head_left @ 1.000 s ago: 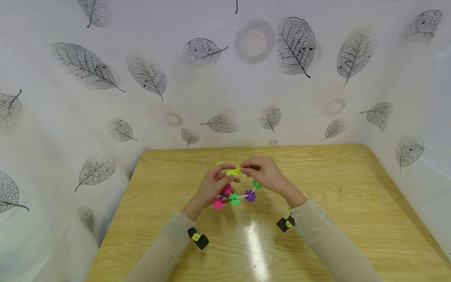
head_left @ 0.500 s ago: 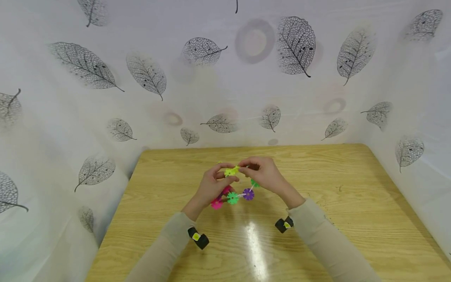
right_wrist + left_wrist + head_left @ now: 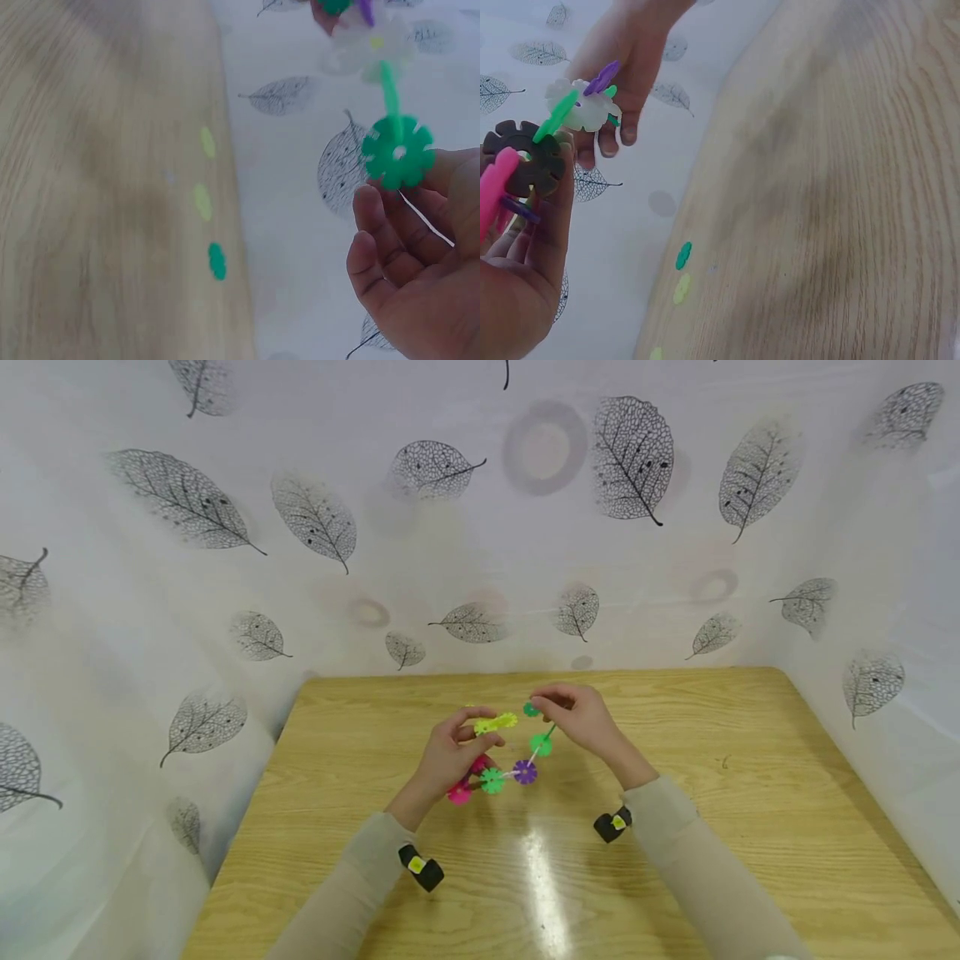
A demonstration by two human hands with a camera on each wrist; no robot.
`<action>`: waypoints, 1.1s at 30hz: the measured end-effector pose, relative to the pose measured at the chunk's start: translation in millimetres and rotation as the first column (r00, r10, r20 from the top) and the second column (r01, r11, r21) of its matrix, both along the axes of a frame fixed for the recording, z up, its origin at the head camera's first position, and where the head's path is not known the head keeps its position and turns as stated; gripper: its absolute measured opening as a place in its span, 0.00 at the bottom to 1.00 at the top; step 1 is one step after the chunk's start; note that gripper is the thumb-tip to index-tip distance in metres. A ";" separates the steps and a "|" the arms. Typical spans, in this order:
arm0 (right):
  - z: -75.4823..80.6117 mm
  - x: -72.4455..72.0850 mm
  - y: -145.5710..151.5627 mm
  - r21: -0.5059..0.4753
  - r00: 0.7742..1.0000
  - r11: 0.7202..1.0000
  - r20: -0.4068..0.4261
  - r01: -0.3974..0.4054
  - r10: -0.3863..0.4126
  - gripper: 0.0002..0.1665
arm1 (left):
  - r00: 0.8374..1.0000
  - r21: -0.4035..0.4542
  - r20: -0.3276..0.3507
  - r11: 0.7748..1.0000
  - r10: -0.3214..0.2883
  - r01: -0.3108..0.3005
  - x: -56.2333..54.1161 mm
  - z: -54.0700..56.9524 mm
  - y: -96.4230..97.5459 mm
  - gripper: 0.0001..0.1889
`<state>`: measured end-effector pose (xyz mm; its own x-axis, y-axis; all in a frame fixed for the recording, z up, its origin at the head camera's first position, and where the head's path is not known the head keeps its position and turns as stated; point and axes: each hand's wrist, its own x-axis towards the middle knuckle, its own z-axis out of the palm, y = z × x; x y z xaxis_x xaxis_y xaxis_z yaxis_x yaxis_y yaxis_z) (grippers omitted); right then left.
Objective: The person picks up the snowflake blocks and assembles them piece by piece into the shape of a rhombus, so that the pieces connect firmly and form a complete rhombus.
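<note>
In the head view my left hand (image 3: 448, 752) holds a chain of interlocking flower-shaped plastic discs above the table. Its thumb and fingers are about the joined yellow discs (image 3: 496, 723). Down from there run pink discs (image 3: 460, 792), a light green disc (image 3: 492, 781), a purple disc (image 3: 526, 772) and another green disc (image 3: 541, 744). A dark green disc (image 3: 398, 151) ends the chain, overlapping the fingers of my right hand (image 3: 412, 262) in the right wrist view. Those fingers are loosely bent, apart from the yellow discs. A brown disc (image 3: 526, 159) shows by my left fingers.
On the wooden table (image 3: 750, 793) near its far edge lie a loose green disc (image 3: 217, 261) and two yellow ones, a nearer (image 3: 203, 202) and a farther (image 3: 208, 142). A leaf-print white curtain (image 3: 480, 552) surrounds the back and sides.
My right hand has left the yellow discs and shifted right and slightly up. The loose green disc beside its fingertips has come into view. My left hand stays nearly still with the chain.
</note>
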<state>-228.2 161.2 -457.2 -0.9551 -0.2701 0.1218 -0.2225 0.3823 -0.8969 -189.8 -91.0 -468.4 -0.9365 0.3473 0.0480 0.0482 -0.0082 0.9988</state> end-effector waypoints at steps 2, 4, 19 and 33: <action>-6.4 -4.3 2.9 0.007 1.000 1.000 0.006 0.031 -0.031 0.19 | 1.000 -0.002 0.003 1.000 0.009 -0.009 0.2 0.3 -0.1 0.21; -13.5 -8.3 5.7 0.024 0.998 0.998 0.010 0.062 -0.062 0.18 | 1.000 -0.002 0.008 1.000 0.016 -0.016 0.5 0.2 -0.3 0.21; -62.6 -37.6 13.6 0.174 0.997 0.981 0.000 0.080 -0.081 0.17 | 1.000 -0.009 -0.001 1.000 -0.005 0.005 2.3 -2.0 -2.5 0.19; -81.8 -53.4 -0.3 0.239 0.997 0.969 0.013 0.071 -0.076 0.20 | 1.000 -0.011 0.027 1.000 -0.002 0.002 3.6 0.8 -7.5 0.19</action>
